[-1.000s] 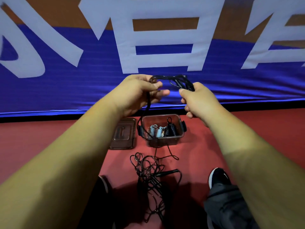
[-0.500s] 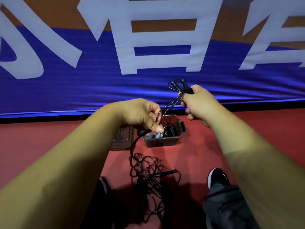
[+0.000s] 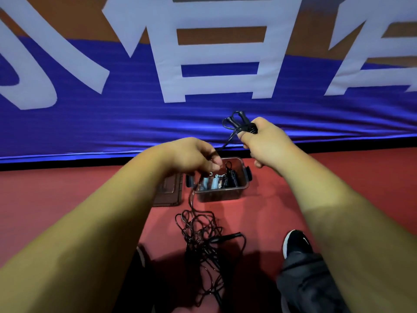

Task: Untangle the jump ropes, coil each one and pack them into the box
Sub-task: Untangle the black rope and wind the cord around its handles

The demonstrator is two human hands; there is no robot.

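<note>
right hand (image 3: 266, 141) gripping jump rope (image 3: 237, 123) loops, upper centre, anchoring the coil | left hand (image 3: 191, 154) pinching its strand, likely drawing slack from tangle (image 3: 200, 236), lower centre | box (image 3: 223, 196) sitting open mid-frame

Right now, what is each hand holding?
Left hand: pinching the black jump rope.
Right hand: gripping that rope's coiled loops.

Blue banner (image 3: 112, 123) hangs behind red floor (image 3: 56, 193)

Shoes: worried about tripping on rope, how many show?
1: a black sneaker on the red floor, right of the tangled black rope; another may hide behind the left forearm.
</note>
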